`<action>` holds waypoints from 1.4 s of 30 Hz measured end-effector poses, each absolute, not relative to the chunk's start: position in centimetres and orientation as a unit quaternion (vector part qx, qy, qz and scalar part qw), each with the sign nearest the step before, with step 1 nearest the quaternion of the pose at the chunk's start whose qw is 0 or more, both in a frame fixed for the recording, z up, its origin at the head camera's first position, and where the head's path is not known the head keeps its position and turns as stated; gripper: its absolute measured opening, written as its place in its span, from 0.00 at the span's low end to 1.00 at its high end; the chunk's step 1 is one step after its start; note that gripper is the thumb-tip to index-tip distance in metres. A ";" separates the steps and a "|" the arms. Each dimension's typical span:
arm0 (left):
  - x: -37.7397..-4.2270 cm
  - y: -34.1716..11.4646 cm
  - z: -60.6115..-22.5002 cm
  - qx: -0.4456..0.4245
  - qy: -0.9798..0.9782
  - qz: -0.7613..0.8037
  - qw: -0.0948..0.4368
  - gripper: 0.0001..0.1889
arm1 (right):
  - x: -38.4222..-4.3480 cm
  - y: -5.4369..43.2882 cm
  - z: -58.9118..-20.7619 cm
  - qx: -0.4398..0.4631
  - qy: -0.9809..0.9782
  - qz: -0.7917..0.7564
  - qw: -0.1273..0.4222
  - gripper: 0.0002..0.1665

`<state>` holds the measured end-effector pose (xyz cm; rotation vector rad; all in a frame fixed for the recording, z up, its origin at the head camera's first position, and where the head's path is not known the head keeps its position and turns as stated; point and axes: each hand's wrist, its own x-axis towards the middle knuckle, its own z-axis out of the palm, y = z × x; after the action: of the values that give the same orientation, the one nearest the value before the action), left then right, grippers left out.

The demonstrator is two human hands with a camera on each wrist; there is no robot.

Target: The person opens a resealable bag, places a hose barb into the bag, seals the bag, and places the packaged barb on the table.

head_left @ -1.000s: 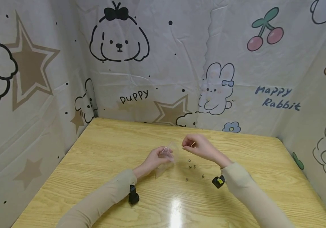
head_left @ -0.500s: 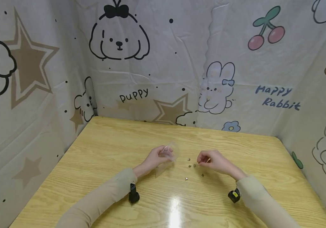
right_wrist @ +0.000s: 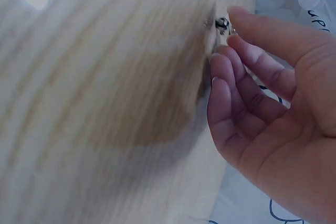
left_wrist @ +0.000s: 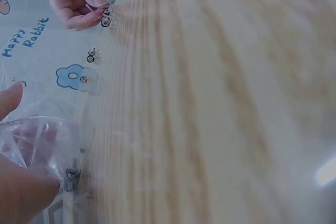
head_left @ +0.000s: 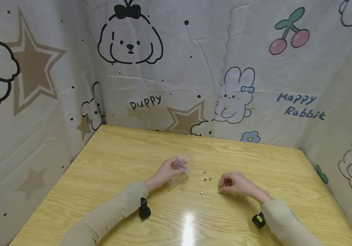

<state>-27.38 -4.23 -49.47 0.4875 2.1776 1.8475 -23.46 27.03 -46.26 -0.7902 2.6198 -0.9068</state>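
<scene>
My left hand (head_left: 167, 172) holds a clear plastic bag (head_left: 187, 163) by its side, thumb against fingers. In the left wrist view, shiny metal pieces (left_wrist: 72, 179) show through the film at the bag's lower part. My right hand (head_left: 236, 184) is low over the table, its thumb and index fingertips closed around a small shiny metal piece (right_wrist: 232, 31) at the wood. The other right fingers (right_wrist: 223, 103) are curled under. Several more small metal pieces (head_left: 205, 179) lie loose on the table between the two hands; their exact kind is too small to make out.
The wooden table (head_left: 117, 150) has a light grain and a bright glare patch near the front. A patterned cloth (head_left: 176, 68) hangs around its back and sides. A black wrist camera (head_left: 144, 209) hangs at the left cuff, another black camera (head_left: 258, 220) at the right.
My right hand has moved from beside the bag's mouth to the right and down to the table, where it meets the rightmost metal piece. The left hand and bag have stayed put.
</scene>
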 end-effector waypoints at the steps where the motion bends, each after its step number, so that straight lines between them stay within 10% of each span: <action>1: -27.4 -4.3 -49.5 0.167 0.747 0.632 0.121 0.16 | -23.4 26.9 -46.3 -0.268 0.902 -0.312 0.130 0.08; 42: -27.3 -4.3 -49.5 0.177 0.745 0.632 0.122 0.17 | -26.3 21.3 -41.7 -0.298 0.902 -0.313 -0.010 0.03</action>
<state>-27.31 -4.33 -49.51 0.5165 2.1735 1.8442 -26.32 21.26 -41.73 -0.9419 2.8522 -0.9890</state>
